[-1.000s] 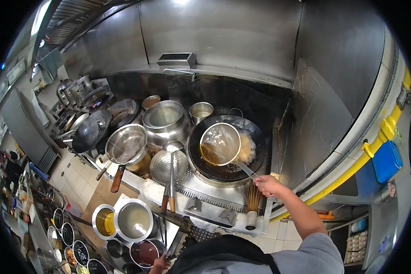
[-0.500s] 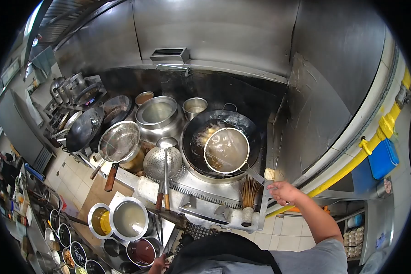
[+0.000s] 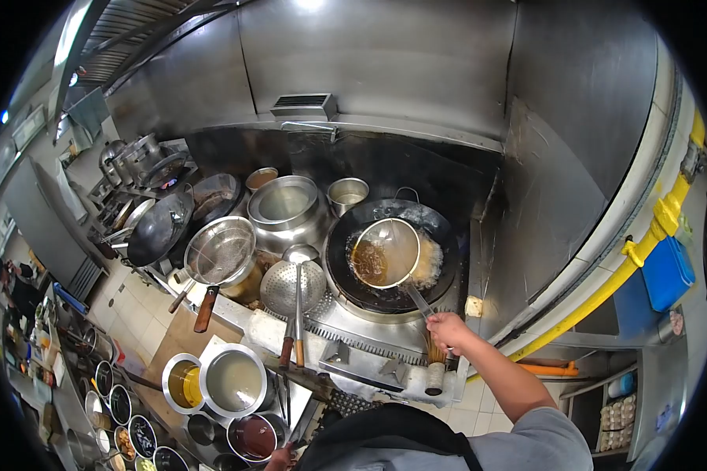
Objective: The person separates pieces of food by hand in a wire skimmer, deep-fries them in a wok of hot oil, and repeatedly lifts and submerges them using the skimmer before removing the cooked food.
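Note:
My right hand [image 3: 448,331] is closed around the flat metal handle of a round fine-mesh strainer [image 3: 401,245]. The strainer's bowl lies within the black wok [image 3: 344,279], over bubbling oil. Brown liquid shows through or in the mesh on its left side, and pale foam [image 3: 427,263] surrounds food to its right. Just below my right hand stands a bamboo wok brush [image 3: 435,378]. At the bottom edge, my left hand [image 3: 278,461] shows only in part beside a pot of dark red sauce [image 3: 257,436]; its fingers are mostly hidden.
Left of the wok are a perforated skimmer [image 3: 279,290] with a ladle [image 3: 299,306] across it, a wire strainer [image 3: 226,250] and a large pot [image 3: 284,206]. Pots of yellow liquid [image 3: 185,385] and cloudy liquid [image 3: 234,380] stand nearer. A steel wall [image 3: 562,196] rises on the right.
My right hand has moved left with the strainer, whose bowl has shifted to the left side of the wok. Foam now shows on the strainer's right. The camera view has shifted slightly.

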Demonstrator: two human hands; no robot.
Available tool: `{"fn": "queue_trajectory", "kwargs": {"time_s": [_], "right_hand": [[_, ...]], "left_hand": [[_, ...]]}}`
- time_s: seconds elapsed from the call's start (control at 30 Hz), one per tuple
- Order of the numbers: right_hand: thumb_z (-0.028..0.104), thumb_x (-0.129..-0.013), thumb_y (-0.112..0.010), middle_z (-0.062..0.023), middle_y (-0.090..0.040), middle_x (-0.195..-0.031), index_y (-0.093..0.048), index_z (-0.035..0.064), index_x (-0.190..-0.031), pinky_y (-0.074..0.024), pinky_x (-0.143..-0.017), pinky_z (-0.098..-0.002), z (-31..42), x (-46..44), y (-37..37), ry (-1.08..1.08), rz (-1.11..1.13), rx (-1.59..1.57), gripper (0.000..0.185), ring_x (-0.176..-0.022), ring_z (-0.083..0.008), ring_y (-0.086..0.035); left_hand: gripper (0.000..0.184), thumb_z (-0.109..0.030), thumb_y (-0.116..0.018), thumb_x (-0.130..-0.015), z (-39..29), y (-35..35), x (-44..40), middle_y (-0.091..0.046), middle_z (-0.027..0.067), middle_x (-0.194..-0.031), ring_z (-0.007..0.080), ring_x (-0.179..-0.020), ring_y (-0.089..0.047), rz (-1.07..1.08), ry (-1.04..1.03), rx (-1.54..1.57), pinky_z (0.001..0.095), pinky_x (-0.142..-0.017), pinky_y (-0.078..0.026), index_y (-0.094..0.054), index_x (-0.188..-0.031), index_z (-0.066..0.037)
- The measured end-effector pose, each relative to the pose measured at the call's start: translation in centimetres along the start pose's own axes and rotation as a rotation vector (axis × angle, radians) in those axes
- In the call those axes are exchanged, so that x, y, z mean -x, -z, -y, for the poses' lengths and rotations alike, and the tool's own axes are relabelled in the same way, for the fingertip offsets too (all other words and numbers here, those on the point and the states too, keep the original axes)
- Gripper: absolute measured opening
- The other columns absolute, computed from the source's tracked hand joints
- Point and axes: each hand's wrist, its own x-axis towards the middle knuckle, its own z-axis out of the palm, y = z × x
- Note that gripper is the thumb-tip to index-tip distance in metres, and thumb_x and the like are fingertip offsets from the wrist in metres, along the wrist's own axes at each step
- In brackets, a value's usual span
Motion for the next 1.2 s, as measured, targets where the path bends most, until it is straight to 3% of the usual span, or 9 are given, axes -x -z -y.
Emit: {"fn": "queue_trajectory", "kwargs": {"time_s": [0.37,0.47,0.6,0.77,1.2], "right_hand": [[0.012,-0.091,-0.049,0.0022,-0.04,-0.056,-0.047,0.0112,-0.089,-0.0278,-0.032,-0.0263,-0.2,-0.2,-0.8,0.011,0.149,-0.216,0.003,-0.037,-0.0093,-0.036],[0.012,-0.091,-0.051,0.0004,-0.04,-0.056,-0.046,0.0049,-0.112,-0.0268,-0.031,-0.0263,-1.6,0.6,-0.2,0.022,0.082,-0.162,0.023,-0.035,-0.0093,-0.033],[0.011,-0.091,-0.05,0.0003,-0.041,-0.057,-0.046,0.0045,-0.112,-0.0273,-0.031,-0.0262,-1.4,1.5,-1.4,0.01,-0.058,-0.036,0.022,-0.035,-0.0095,-0.034],[0.011,-0.091,-0.05,0.0011,-0.039,-0.056,-0.045,0.0039,-0.116,-0.0263,-0.031,-0.0258,-1.5,2.1,-1.5,-0.053,0.112,-0.248,0.026,-0.035,-0.0087,-0.034],[0.01,-0.092,-0.049,-0.0004,-0.042,-0.057,-0.039,0.0026,-0.126,-0.0273,-0.031,-0.027,0.5,5.0,-1.1,0.008,0.057,-0.052,0.037,-0.034,-0.01,-0.033]], "left_hand": [[0.046,-0.043,-0.049,-0.093,0.9,0.0,-0.5,-0.067,0.0113,-0.093,0.0206,-0.088,-0.061,-0.011,-0.011,0.043,0.0333,-0.077,-0.046,-0.062,-0.111,-0.003],[0.046,-0.043,-0.049,-0.093,1.1,-0.1,-0.7,-0.067,0.0113,-0.093,0.0206,-0.088,-0.061,-0.01,-0.01,0.052,0.0334,-0.077,-0.046,-0.062,-0.111,-0.003],[0.046,-0.043,-0.049,-0.093,1.2,-0.3,-1.0,-0.067,0.0113,-0.092,0.0206,-0.087,-0.061,-0.004,-0.007,0.05,0.0334,-0.076,-0.046,-0.062,-0.111,-0.003],[0.046,-0.043,-0.049,-0.093,0.6,-0.2,-1.6,-0.067,0.0112,-0.092,0.0206,-0.086,-0.061,-0.003,-0.02,0.047,0.0335,-0.075,-0.046,-0.062,-0.11,-0.003],[0.046,-0.043,-0.05,-0.093,0.0,-0.9,-2.9,-0.066,0.0112,-0.09,0.0207,-0.084,-0.06,0.011,-0.034,0.048,0.0337,-0.073,-0.045,-0.062,-0.109,-0.002]]}}
